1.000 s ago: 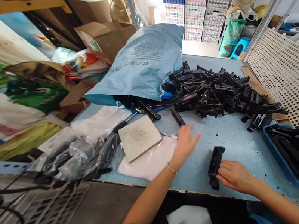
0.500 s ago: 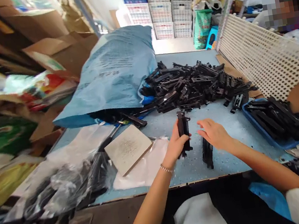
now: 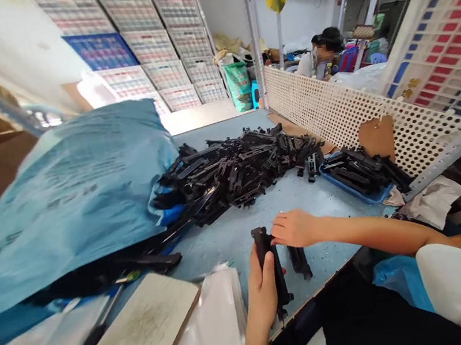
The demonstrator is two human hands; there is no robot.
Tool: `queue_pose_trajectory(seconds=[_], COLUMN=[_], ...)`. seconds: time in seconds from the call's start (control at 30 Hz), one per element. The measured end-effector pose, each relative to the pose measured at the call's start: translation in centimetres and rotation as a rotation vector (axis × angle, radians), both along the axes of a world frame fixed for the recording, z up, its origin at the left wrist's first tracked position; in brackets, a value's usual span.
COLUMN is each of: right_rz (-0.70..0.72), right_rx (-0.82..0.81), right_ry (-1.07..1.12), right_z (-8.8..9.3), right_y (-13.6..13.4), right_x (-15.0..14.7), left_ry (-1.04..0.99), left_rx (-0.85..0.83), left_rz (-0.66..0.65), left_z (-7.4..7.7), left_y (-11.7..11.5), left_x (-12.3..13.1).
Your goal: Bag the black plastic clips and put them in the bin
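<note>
Upright in my left hand [image 3: 262,287] is a long, narrow black plastic part [image 3: 279,281], with the thumb across its front and the fingers behind it. My right hand [image 3: 295,228] is closed at the upper right side of this part, its fingertips pinched against the edge; whether a small piece sits between them is hidden. A second black plastic part [image 3: 299,262] lies on the blue tabletop [image 3: 317,199] just below my right hand. Beyond both hands spreads a large heap of similar black parts [image 3: 238,165].
A big blue sack [image 3: 78,179] lies at the left, beside a pale square slab [image 3: 150,331] on white plastic sheets [image 3: 217,308]. At right, a blue tray [image 3: 363,196] of black parts stands by a perforated white panel [image 3: 320,103]. Another person [image 3: 326,55] sits behind it.
My right hand has moved left from above the loose part to the held part's upper edge, and its fingers have closed. The view has turned right.
</note>
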State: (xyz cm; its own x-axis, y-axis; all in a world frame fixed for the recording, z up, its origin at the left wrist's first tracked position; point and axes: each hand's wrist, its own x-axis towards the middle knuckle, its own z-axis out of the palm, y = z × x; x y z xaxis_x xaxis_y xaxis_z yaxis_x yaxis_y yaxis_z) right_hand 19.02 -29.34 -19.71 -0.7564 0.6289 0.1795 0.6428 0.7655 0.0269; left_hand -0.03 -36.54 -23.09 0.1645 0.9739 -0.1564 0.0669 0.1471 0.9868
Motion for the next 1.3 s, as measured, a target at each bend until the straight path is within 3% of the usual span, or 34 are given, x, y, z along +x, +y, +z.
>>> queue_pose_trajectory(seconds=[0.1,0.17,0.33,0.43,0.53,0.63,0.83,0.9,0.97,1.03,1.1,1.2,1.27,1.3], right_rz=[-0.194,-0.238,0.066,0.048,-0.020,-0.136,-0.628,-0.670,-0.659,-0.646,-0.624,-0.374,-0.082,0.039], right_rx=[-0.144,-0.165,-0.022,-0.058,-0.170,-0.214,0.030,0.003,-0.039,-0.045,-0.033,-0.193,-0.482,-0.617], right_ry=[0.044,0.048,0.033,0.017,0.023,0.045,0.050,0.002,-0.013,0.014,0.054,0.280,0.452,0.512], right_z=[-0.7,-1.2,-3.5,-5.0,-5.4,-4.2,1.7,3.1,3.8,4.3,4.9,6.2,6.8,7.0], right_y=[-0.9,-2.1,-6.1,-7.6,-7.3,-3.7,11.0,14.7,16.6,16.8,15.6,12.2,9.6,8.5], right_x=[-0.5,-1.0,-3.0,-3.5,-2.9,-1.5,1.6,2.5,3.5,4.6,5.7,6.4,5.7,5.1], left_ry=[0.035,0.054,0.154,0.105,0.012,0.031,0.301,0.335,0.289,0.216,0.214,0.302,0.267,0.210], left_rx=[-0.055,-0.098,-0.092,-0.045,-0.093,-0.071,0.158,0.233,0.246,0.239,0.278,0.447,0.496,0.443], left_rz=[0.031,0.084,0.230,0.257,0.256,0.239,0.213,0.212,0.179,0.150,0.159,0.210,0.113,-0.008], left_z=[-1.5,-2.3,-4.1,-5.4,-6.8,-8.4,-12.5,-13.7,-14.3,-13.4,-10.6,-3.9,0.4,2.0], left_y=[0.2,1.0,2.8,2.8,2.9,3.8,4.3,3.7,3.2,2.9,3.0,4.5,6.1,6.9], left_x=[0.1,-0.3,-1.5,-1.3,-1.1,-0.6,3.2,3.8,3.1,1.4,-0.7,-2.8,-2.7,-2.3])
